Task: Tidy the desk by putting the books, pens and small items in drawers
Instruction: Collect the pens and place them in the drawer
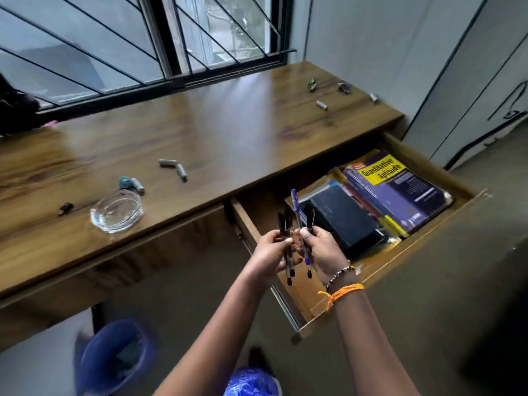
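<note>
Both hands hover over the near left corner of the open drawer [428,224], close together. My left hand [271,250] grips black pens [286,247] held upright. My right hand [320,250] grips a blue pen [297,212] and a black pen [310,221]. Inside the drawer lies a purple and yellow book [400,190] on other books, with a dark book [343,218] beside it. Several batteries [174,167] and small items [343,87] are scattered on the wooden desk [214,130].
A glass ashtray [117,212] sits near the desk's front left, with a teal item [125,182] and a small dark item [65,208] close by. A blue bin [114,358] stands on the floor under the desk. A barred window runs behind.
</note>
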